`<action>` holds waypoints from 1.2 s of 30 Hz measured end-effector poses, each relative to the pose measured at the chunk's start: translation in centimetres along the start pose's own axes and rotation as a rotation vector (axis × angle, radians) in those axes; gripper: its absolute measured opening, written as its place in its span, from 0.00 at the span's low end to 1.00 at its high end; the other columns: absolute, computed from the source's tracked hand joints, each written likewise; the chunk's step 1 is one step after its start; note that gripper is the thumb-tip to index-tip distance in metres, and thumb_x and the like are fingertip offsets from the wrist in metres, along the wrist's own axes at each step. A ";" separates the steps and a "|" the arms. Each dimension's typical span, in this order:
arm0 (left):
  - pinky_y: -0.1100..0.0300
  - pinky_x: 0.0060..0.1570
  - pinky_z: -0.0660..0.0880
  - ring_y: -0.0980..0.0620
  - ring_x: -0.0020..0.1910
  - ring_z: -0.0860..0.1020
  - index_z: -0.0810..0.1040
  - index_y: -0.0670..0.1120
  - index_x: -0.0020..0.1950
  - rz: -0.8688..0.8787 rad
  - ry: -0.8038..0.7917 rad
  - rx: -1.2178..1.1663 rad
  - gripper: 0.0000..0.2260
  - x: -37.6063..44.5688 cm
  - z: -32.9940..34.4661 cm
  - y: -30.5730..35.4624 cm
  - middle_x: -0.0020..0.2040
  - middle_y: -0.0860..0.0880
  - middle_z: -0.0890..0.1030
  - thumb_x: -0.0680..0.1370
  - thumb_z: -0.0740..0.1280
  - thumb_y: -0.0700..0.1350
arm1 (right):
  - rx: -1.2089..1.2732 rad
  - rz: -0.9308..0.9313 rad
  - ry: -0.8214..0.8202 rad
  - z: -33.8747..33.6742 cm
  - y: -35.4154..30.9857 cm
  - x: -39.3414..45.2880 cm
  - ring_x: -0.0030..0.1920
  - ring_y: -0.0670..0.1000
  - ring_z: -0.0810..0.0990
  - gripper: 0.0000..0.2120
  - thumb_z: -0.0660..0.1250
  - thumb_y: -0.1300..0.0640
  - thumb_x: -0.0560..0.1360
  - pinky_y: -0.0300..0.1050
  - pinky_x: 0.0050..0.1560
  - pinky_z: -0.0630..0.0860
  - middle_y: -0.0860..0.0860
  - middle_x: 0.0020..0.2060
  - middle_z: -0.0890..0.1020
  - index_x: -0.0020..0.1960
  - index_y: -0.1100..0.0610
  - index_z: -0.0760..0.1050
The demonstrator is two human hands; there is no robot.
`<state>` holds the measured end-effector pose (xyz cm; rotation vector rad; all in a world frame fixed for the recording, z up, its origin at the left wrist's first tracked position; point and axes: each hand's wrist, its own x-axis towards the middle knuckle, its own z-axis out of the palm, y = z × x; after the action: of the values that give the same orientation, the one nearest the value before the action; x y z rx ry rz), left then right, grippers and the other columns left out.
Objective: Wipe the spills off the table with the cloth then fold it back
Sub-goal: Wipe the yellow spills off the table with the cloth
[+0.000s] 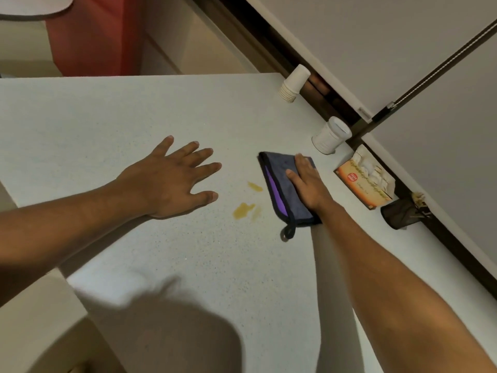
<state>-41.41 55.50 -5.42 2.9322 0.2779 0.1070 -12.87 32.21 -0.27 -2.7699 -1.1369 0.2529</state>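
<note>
A folded grey-blue cloth (pixel 279 181) with a purple inner layer and a black hanging loop lies on the white speckled table (pixel 107 125). My right hand (pixel 309 181) rests flat on its right half, fingers together, pressing down. Just left of the cloth are two yellowish spills (pixel 243 210), the upper spill (pixel 255 186) being smaller. My left hand (pixel 174 176) hovers over or rests on the table left of the spills, fingers spread, holding nothing.
Along the table's right edge stand a stack of paper cups (pixel 294 83), a white jar (pixel 332 135), an open orange box of sachets (pixel 364 180) and a black mesh holder (pixel 403 212). A red cabinet (pixel 88 36) stands beyond the far edge.
</note>
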 end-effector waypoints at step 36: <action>0.40 0.85 0.43 0.47 0.88 0.46 0.48 0.56 0.88 -0.074 0.018 0.005 0.39 -2.4 -1.2 0.8 0.89 0.50 0.48 0.80 0.36 0.73 | 0.085 -0.125 0.010 5.9 -8.6 -17.6 0.83 0.37 0.37 0.34 0.44 0.28 0.83 0.45 0.80 0.34 0.36 0.84 0.45 0.85 0.38 0.44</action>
<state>-43.76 54.51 -4.23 2.9231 0.3895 0.1224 -32.28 26.24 -2.64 -2.6124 -1.2605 0.2655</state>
